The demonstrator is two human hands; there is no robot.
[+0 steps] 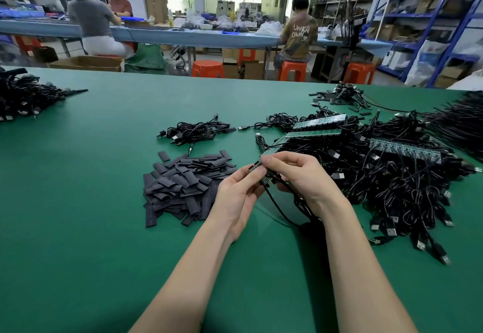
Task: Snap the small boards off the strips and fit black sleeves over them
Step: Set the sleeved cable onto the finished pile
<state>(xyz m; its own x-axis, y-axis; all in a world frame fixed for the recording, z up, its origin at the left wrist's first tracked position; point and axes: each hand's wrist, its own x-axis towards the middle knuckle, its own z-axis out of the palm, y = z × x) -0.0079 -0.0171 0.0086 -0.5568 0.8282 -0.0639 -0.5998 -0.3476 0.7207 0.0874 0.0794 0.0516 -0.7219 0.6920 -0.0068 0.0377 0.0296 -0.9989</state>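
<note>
Over the green table [104, 202], my left hand [236, 196] and my right hand [300, 175] both pinch a short strip of small green boards [257, 169] with black cables hanging from it. The strip's end pokes out above my left fingers; my right fingertips cover its upper part. A pile of flat black sleeves [183, 186] lies just left of my hands. More board strips [316, 124] rest on a heap of black USB cables [392, 170] to the right.
A small bundle of finished cables [193, 131] lies behind the sleeves. Another cable heap [23, 97] sits at the far left, with loose sleeves and cables [345, 97] at the back right. Beyond the table edge people sit at benches on orange stools [207, 69].
</note>
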